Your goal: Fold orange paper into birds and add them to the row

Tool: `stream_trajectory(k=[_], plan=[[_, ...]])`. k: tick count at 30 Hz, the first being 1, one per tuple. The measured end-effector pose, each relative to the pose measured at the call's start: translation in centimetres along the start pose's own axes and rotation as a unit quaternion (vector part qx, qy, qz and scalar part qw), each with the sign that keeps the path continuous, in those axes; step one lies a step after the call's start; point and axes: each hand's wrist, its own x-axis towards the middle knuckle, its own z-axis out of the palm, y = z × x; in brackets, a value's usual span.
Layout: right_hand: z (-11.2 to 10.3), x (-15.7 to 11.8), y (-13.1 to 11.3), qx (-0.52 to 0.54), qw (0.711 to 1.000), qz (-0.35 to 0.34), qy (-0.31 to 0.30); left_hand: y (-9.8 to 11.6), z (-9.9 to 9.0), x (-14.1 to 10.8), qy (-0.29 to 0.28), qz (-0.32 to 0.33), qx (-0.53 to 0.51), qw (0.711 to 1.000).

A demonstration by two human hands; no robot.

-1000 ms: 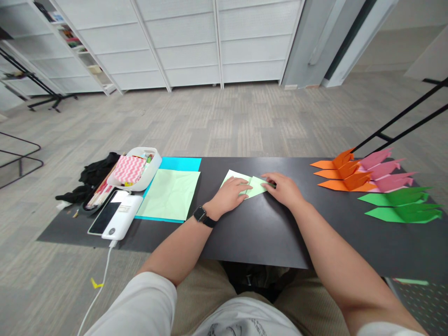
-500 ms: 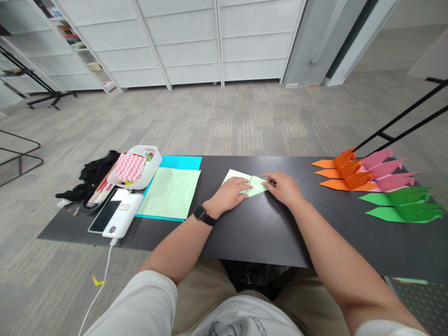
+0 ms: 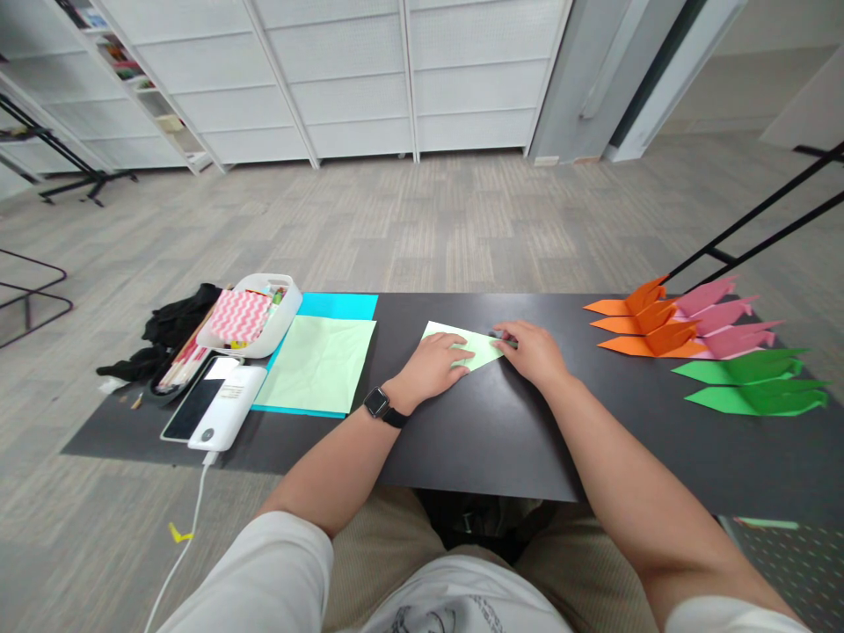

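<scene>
A small folded piece of pale green paper (image 3: 482,349) lies on the dark table, tapering toward its right end. My left hand (image 3: 435,364) rests over its left part with the fingers spread, a black watch on the wrist. At the paper's right tip, my right hand (image 3: 529,350) pinches the corner between thumb and fingers. Part of the paper is hidden under my left hand.
Left on the table (image 3: 488,440) are light green sheets (image 3: 323,365) over blue ones, a white basket (image 3: 283,316), a phone and a white power bank (image 3: 228,409). Folded orange (image 3: 659,330), pink (image 3: 731,325) and green (image 3: 758,396) paper birds stand at the right.
The raised right flap of the folded paper now lies in line with the rest, leaving a smoother upper edge. Both hands stay nearly in place; the view has shifted slightly.
</scene>
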Motion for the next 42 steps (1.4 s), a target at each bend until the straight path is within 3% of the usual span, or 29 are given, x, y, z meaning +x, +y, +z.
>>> stream_trajectory(k=[10, 26, 36, 42], plan=[[0.3, 0.2, 0.1, -0.012, 1.000, -0.002, 0.003, 0.2, 0.0, -0.1, 0.016, 0.009, 0.001, 1.000], [0.0, 0.2, -0.2, -0.008, 1.000, 0.009, -0.011, 0.3, -0.1, 0.1, -0.029, 0.010, 0.009, 0.999], [-0.4, 0.0, -0.9, -0.031, 0.999, -0.013, 0.020, 0.3, 0.2, -0.1, -0.023, 0.017, 0.036, 0.999], [-0.5, -0.7, -2.2, -0.068, 0.997, -0.040, -0.019, 0.7, 0.0, -0.2, 0.005, 0.014, 0.059, 0.998]])
